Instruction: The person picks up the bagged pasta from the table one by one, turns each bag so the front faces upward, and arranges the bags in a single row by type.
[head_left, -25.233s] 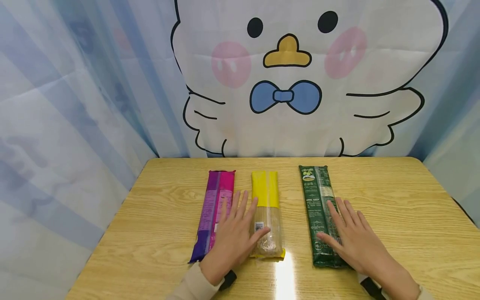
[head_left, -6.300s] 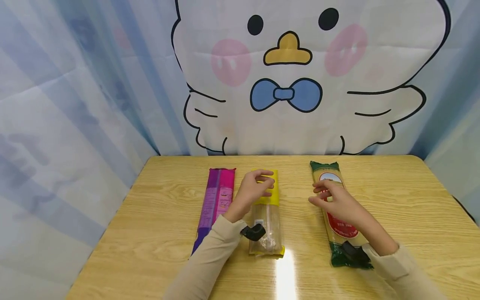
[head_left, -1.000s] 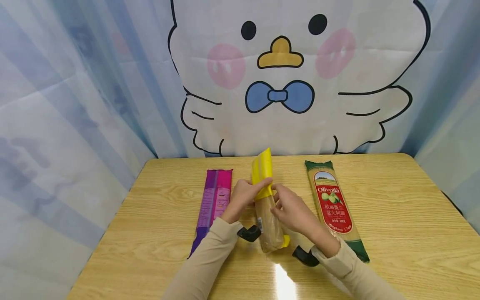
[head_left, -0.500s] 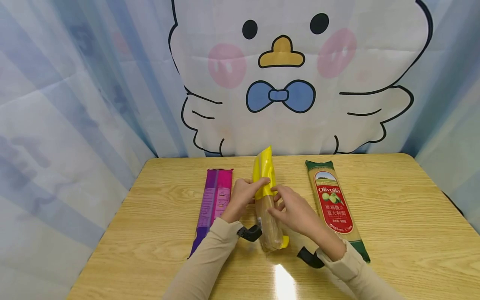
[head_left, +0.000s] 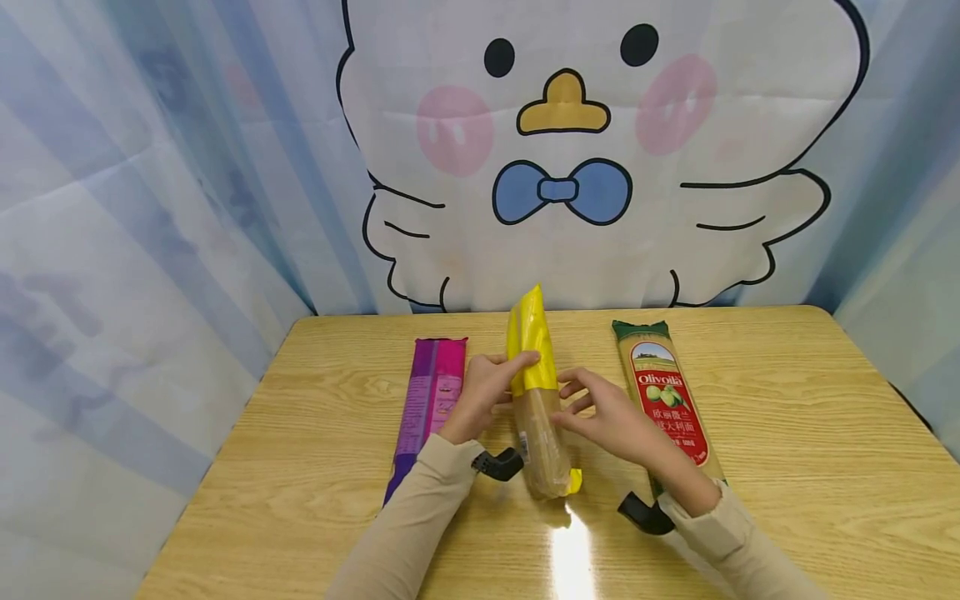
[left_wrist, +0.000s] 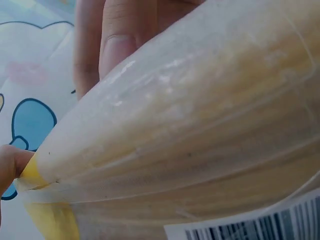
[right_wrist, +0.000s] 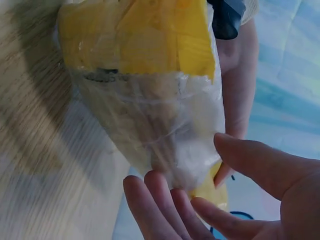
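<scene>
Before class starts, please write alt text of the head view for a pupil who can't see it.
A person's left hand holds a yellow and clear packet tilted at a wooden table, the right hand close beside it. A purple packet lies to the left and a red-labelled packet to the right, before a cartoon curtain.

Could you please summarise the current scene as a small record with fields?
Surface: wooden table
Left hand: holds the yellow-and-clear noodle packet by its yellow part
Right hand: at that packet's right side, contact unclear
Held packet's pose: tilted, yellow end raised
Left side: purple-and-pink packet, lying flat, partly hidden by an arm
Right side: Olivoilà pasta packet, red label up, partly covered by an arm
Backdrop: cartoon-bird curtain
</scene>
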